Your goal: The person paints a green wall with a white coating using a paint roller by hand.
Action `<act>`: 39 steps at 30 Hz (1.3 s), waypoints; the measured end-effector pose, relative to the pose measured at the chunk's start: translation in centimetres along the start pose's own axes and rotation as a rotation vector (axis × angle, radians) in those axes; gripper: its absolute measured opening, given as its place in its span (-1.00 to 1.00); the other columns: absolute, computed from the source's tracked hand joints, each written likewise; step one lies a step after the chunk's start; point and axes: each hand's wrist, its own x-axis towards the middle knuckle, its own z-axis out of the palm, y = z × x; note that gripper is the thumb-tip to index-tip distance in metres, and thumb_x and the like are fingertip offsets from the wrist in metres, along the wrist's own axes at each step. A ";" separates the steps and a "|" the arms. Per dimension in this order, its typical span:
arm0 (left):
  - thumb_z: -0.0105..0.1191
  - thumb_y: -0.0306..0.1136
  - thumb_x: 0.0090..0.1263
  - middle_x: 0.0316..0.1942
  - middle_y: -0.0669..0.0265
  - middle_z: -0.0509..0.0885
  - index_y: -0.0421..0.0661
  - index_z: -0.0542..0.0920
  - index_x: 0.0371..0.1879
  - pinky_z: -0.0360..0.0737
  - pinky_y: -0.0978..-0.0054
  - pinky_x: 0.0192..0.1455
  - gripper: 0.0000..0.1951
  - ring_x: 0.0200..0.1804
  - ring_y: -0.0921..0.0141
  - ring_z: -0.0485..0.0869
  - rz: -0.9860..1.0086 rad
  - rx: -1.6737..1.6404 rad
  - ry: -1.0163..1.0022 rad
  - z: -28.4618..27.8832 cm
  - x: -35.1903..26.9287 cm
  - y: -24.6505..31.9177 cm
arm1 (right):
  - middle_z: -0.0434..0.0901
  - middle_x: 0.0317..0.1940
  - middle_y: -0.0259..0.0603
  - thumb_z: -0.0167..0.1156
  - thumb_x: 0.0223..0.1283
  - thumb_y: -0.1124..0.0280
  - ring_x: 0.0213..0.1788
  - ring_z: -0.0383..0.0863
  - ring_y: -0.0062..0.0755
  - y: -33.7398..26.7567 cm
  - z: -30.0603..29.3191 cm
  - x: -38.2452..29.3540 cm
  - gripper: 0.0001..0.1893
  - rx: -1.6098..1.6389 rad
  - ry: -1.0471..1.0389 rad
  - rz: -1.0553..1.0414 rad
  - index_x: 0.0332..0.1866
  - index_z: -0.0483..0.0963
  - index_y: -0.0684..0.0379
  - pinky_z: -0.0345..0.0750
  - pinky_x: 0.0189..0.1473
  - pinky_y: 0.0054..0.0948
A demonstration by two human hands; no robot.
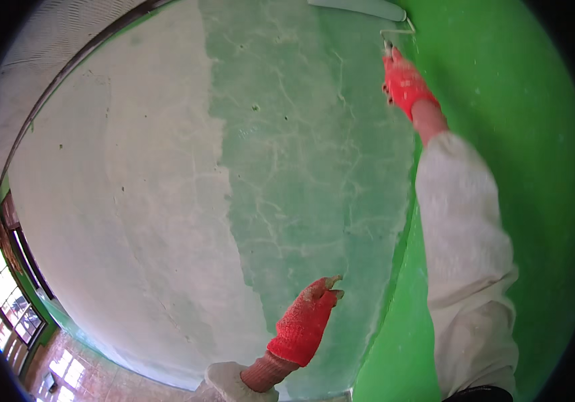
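Note:
My right hand [405, 83], in a red work glove, is closed around the handle of a paint roller [358, 7] at the top of the view. The roller's pale sleeve lies against the upper part of the wall, close to the corner. My left hand [312, 311], in a matching red glove with bare, paint-stained fingertips, is low in the middle, its fingers apart and holding nothing. Before me the wall [307, 191] has a pale whitish coat on the left and a thinner coat over green, with light crack-like lines, on the right.
A bright green wall [529, 201] meets the coated one at a corner on the right. A dark trim line [56, 83] edges the ceiling at upper left. At lower left are a barred window [11, 301], a hanging brown cloth [0, 238] and a shiny tiled floor [101, 374].

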 end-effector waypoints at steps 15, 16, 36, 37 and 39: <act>-0.19 -0.27 0.48 -0.10 0.28 0.71 -0.22 0.49 0.24 0.46 0.54 0.10 -0.56 -0.06 0.49 0.58 -0.220 -0.219 -0.172 4.3 -5.7 -11.6 | 0.60 -0.04 0.25 0.07 0.41 0.28 -0.14 0.65 0.26 30.8 -3.8 -55.7 -0.44 -0.393 -0.421 0.421 0.47 0.17 0.08 0.59 -0.17 -0.07; -0.19 -0.24 0.49 -0.10 0.28 0.71 -0.23 0.49 0.24 0.47 0.54 0.09 -0.55 -0.08 0.49 0.58 -0.255 -0.217 -0.190 4.4 -6.0 -12.2 | 0.61 -0.08 0.24 0.07 0.41 0.28 -0.19 0.66 0.25 32.1 -4.2 -57.8 -0.46 -0.456 -0.370 0.257 0.46 0.19 0.06 0.59 -0.21 -0.07; -0.17 -0.22 0.44 -0.09 0.23 0.74 -0.25 0.49 0.26 0.45 0.47 0.17 -0.51 -0.01 0.44 0.60 -0.083 -0.253 0.016 -1.7 -4.8 -8.6 | 0.58 -0.49 0.07 -0.26 0.54 0.03 -0.46 0.59 0.02 1.4 5.5 -9.6 -0.49 -0.407 0.132 -0.494 0.31 0.36 0.17 0.51 -0.40 -0.05; -0.17 -0.22 0.44 -0.09 0.23 0.74 -0.25 0.49 0.26 0.45 0.47 0.17 -0.51 -0.01 0.44 0.60 -0.084 -0.254 0.026 -2.2 -4.8 -8.0 | 0.55 -0.52 0.02 -0.24 0.50 -0.07 -0.47 0.58 -0.04 -1.2 6.1 -6.5 -0.48 -0.265 0.071 -0.389 0.03 0.44 0.21 0.50 -0.41 -0.10; -0.18 -0.20 0.44 -0.08 0.22 0.74 -0.24 0.50 0.24 0.46 0.46 0.17 -0.50 -0.02 0.44 0.60 -0.037 -0.214 0.084 -3.2 -5.2 -7.0 | 0.53 -0.57 -0.09 -0.21 0.45 -0.18 -0.50 0.55 -0.17 -5.5 7.3 -0.4 -0.38 -0.083 0.016 -0.257 -0.28 0.51 0.24 0.49 -0.44 -0.18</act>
